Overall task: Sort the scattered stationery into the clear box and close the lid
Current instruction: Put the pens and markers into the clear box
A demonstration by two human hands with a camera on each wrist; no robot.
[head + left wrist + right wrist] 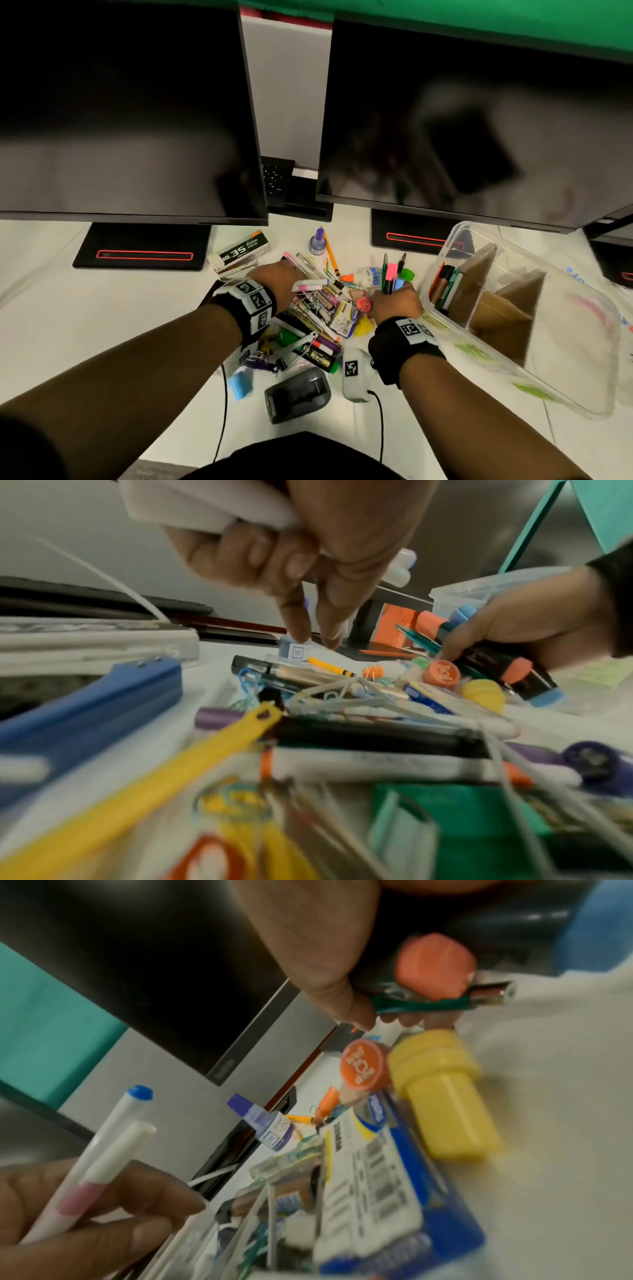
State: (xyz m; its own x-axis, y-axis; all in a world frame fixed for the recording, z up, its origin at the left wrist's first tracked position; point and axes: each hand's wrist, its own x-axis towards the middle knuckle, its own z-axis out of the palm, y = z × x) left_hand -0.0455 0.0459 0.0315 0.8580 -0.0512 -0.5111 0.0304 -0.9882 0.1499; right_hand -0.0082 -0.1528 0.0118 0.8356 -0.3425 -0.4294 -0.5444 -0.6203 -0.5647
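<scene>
From the head view, the right hand [394,303] gripped a bundle of pens [390,274], the box [513,308] just right of its fingers. At the left wrist, the left hand [301,547] held white pens [205,507]. At the right wrist, a yellow cap [445,1096] lay just below the fingers [342,1001].

2 dark monitors [120,113] stand on black bases [142,246] at the back of the white desk [68,325]. A black keyboard [275,180] lies between them, under a green panel [479,20].
</scene>
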